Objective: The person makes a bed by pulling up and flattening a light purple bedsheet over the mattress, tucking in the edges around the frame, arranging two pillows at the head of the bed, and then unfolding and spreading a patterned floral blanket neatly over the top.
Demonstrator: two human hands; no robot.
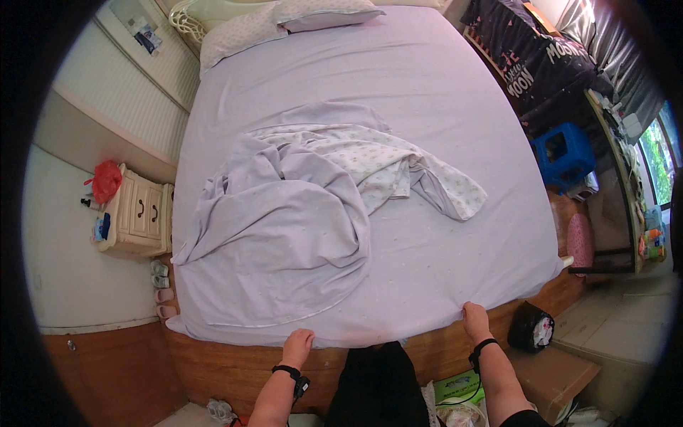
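Note:
A pale lilac fitted sheet covers the bed, its front edge running across in front of me. My left hand pinches that edge left of my legs. Farther right, my right hand holds the same edge between its fingers. Both wrists wear black bands with small devices. A lilac quilt or cover with a floral underside lies crumpled over the left and middle of the bed. Two patterned pillows, one front left and one overlapping it, rest against the headboard.
Left of the bed stands a cream nightstand bearing a red plastic bag, with pink slippers on the floor. To the right are a blue plastic stool and a cluttered desk. A cardboard box and black bag sit near my right arm.

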